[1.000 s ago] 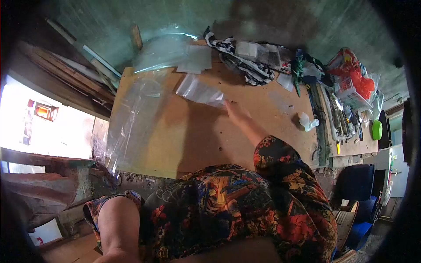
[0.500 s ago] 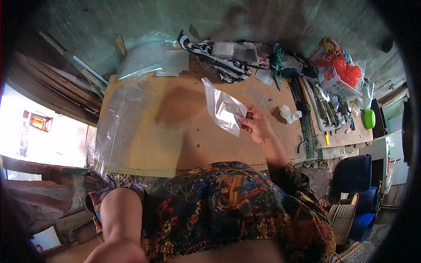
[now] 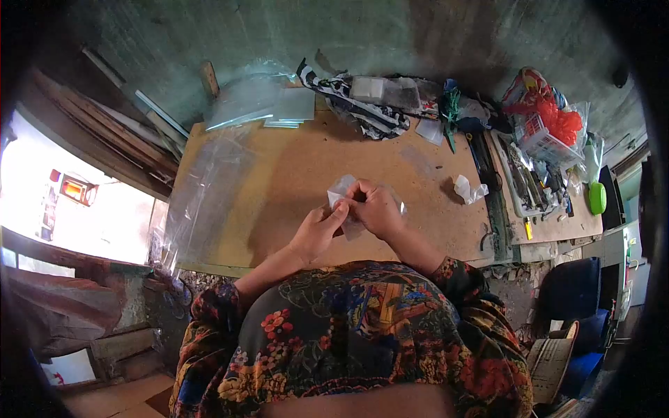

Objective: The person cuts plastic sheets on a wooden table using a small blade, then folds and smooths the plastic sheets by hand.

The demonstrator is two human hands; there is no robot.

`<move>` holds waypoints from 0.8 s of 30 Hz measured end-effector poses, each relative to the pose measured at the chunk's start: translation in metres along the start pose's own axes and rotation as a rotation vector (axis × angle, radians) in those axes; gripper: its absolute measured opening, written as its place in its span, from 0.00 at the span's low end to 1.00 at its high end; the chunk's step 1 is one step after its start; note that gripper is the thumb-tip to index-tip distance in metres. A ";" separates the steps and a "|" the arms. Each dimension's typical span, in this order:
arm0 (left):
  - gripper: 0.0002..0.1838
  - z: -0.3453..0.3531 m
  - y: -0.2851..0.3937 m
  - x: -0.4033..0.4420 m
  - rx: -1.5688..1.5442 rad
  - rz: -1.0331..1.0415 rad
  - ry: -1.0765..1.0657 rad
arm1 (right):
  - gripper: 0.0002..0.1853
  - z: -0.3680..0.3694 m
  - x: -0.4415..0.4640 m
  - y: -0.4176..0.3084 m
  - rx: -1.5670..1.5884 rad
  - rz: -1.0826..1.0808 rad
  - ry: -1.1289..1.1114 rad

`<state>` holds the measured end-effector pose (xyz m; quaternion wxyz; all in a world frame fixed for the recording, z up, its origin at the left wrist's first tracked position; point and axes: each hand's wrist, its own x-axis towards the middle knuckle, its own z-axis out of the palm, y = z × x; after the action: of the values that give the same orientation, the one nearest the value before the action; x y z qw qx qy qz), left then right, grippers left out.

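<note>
Above the middle of the wooden tabletop [image 3: 306, 157], a small clear plastic bag [image 3: 341, 185] is pinched between both hands. My left hand [image 3: 313, 233] grips its lower left side with thumb and fingers. Close against it, my right hand [image 3: 378, 211] has its fingertips pressed together at the bag's upper edge. Part of the plastic shows below and to the right of the fingers; the rest is hidden by the hands. A crumpled white piece of plastic or paper [image 3: 470, 189] lies on the table to the right.
Clear sheets [image 3: 291, 106] are stacked at the back left, with a long plastic film [image 3: 202, 184] along the left side. Black-and-white striped cloth [image 3: 376, 118] lies against the wall. A tray of tools [image 3: 533, 184] and a basket with red bags [image 3: 550, 132] stand at right.
My left hand has risen from low near the body to the bag and taken hold of it. My right hand has moved left and inward with the bag, which is now more bunched up.
</note>
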<state>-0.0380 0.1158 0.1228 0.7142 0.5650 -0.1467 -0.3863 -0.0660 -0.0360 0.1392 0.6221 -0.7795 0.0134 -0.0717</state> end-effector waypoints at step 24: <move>0.19 -0.263 0.018 0.111 1.252 0.339 0.802 | 0.08 -0.175 -0.058 0.078 -0.214 0.090 1.029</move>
<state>0.2121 0.2195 0.0302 0.3087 0.9314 -0.1521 0.1187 -0.1401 -0.2169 0.0959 0.4543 -0.7013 0.3580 -0.4167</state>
